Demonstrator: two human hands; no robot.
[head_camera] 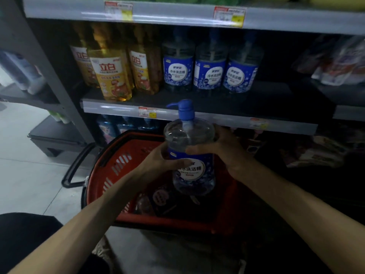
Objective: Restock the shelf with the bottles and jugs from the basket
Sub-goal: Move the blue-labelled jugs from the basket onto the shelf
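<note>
A clear pump bottle with a blue pump head and a blue label hangs upright above the red basket. My left hand grips its left side at the label. My right hand wraps round its right shoulder. Three matching blue-label bottles stand in a row on the middle shelf, with bare shelf to their right. Yellow bottles stand at the shelf's left end. Dark items lie in the basket's bottom, too dim to make out.
The basket stands on the floor against the shelving, its black handle out to the left. Bagged goods fill the shelf at the far right. Blue bottles sit on the lower shelf behind the basket. The upper shelf edge overhangs.
</note>
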